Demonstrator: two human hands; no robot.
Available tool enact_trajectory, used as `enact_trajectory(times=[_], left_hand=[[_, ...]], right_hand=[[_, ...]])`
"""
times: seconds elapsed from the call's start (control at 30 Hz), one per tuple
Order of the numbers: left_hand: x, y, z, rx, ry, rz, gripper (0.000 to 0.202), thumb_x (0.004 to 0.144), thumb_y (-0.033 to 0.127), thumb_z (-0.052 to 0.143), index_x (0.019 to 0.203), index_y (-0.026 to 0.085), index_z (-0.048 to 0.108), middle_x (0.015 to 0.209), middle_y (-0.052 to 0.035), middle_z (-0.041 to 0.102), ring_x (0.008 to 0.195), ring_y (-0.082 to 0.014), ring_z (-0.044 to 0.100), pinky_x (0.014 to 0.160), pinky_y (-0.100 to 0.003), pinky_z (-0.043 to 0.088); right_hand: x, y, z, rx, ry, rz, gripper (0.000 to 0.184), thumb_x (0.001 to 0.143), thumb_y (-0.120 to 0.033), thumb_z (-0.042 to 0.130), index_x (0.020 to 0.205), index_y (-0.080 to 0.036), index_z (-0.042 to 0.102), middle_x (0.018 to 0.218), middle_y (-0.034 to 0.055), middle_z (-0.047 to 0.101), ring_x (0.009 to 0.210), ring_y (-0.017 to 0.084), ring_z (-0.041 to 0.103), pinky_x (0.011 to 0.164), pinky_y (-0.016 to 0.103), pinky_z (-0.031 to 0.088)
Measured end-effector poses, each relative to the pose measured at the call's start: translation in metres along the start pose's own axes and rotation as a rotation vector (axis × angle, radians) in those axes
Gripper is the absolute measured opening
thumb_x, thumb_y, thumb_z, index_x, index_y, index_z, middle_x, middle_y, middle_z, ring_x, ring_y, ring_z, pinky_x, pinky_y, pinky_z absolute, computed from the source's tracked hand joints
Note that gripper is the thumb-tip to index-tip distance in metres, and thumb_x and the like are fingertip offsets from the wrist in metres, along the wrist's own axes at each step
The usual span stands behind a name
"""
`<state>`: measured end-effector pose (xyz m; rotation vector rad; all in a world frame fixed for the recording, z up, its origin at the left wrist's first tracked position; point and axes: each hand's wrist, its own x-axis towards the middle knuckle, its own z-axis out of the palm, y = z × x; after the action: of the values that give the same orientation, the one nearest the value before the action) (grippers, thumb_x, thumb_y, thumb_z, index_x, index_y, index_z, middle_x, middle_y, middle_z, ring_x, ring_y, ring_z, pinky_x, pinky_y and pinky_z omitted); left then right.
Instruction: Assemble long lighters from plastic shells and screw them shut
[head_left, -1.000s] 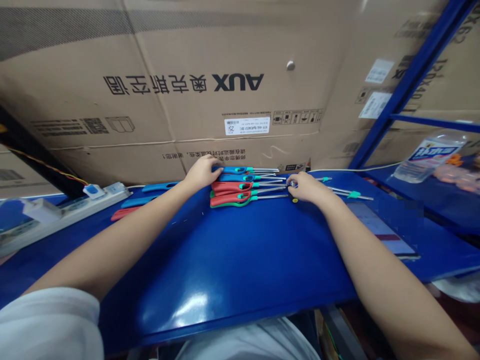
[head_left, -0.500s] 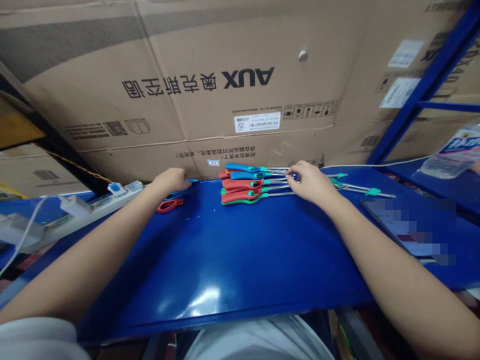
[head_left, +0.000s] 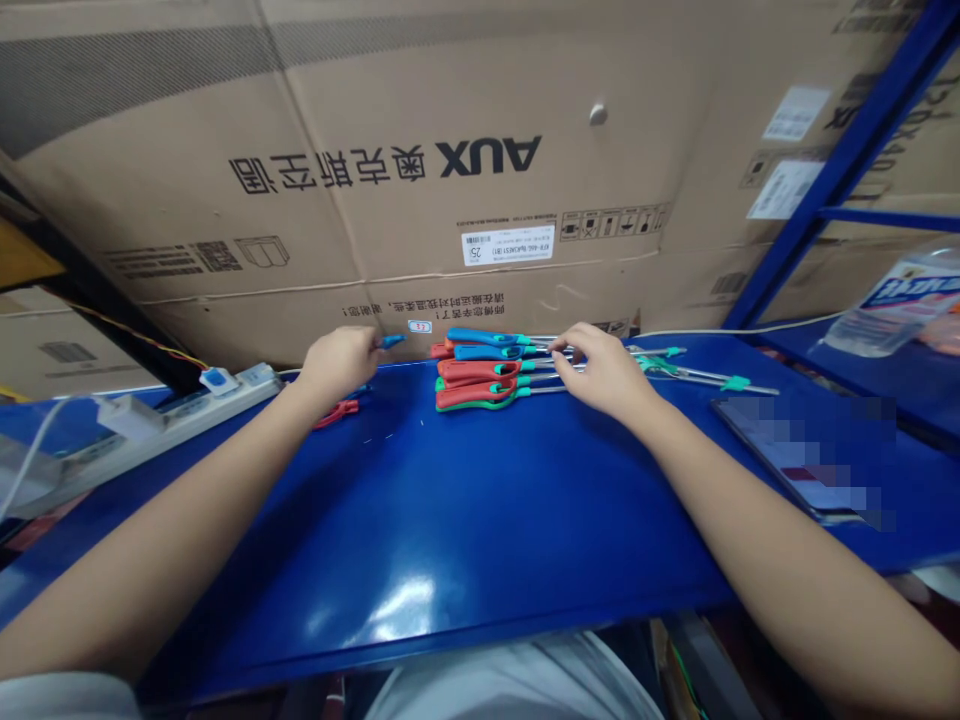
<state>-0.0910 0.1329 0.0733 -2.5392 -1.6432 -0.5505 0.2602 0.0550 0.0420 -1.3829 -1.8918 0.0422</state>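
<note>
A row of long lighters with blue and red handles and metal tubes lies at the far edge of the blue table. My left hand is closed on a blue lighter handle left of the row, lifted a little. A red handle lies just under that hand. My right hand rests on the metal tubes at the row's right end, fingers curled and pinching one tube. Two more metal tubes with green collars lie to its right.
A big AUX cardboard box stands right behind the table. A white power strip lies at the left. A tablet rests at the right, with a blue rack post and a plastic bottle beyond.
My left hand left the row, went left to the loose handles, and now holds a blue one lifted off the table. My right hand shifted slightly left along the tubes.
</note>
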Motion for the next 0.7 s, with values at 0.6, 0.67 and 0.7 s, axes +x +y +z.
enact_trajectory(times=[0.6, 0.67, 0.7], left_hand=[[-0.109, 0.152, 0.038, -0.288, -0.299, 0.479, 0.02, 0.098, 0.021, 0.057, 0.116, 0.022, 0.065, 0.115, -0.0048, 0.069, 0.102, -0.0201, 0.066, 0.087, -0.03, 0.055], [-0.109, 0.145, 0.033, -0.256, -0.229, 0.462, 0.026, 0.096, 0.023, 0.059, 0.122, 0.025, 0.063, 0.122, -0.0054, 0.066, 0.11, -0.0234, 0.062, 0.093, -0.036, 0.053], [-0.109, 0.14, 0.031, -0.222, -0.203, 0.444, 0.031, 0.095, 0.026, 0.061, 0.127, 0.025, 0.061, 0.126, -0.0066, 0.064, 0.114, -0.0256, 0.059, 0.097, -0.04, 0.052]], right_hand=[[-0.014, -0.02, 0.0, 0.392, -1.241, -0.118, 0.031, 0.074, -0.034, 0.082, 0.095, -0.015, 0.069, 0.066, -0.007, 0.049, 0.059, 0.008, 0.047, 0.056, 0.022, 0.038], [-0.013, -0.019, -0.002, 0.312, -1.191, -0.135, 0.025, 0.075, -0.032, 0.081, 0.091, -0.016, 0.071, 0.065, -0.0066, 0.05, 0.059, 0.009, 0.048, 0.055, 0.022, 0.036], [-0.013, -0.02, -0.003, 0.283, -1.175, -0.135, 0.023, 0.075, -0.031, 0.081, 0.089, -0.016, 0.071, 0.065, -0.0063, 0.051, 0.059, 0.009, 0.048, 0.055, 0.022, 0.036]])
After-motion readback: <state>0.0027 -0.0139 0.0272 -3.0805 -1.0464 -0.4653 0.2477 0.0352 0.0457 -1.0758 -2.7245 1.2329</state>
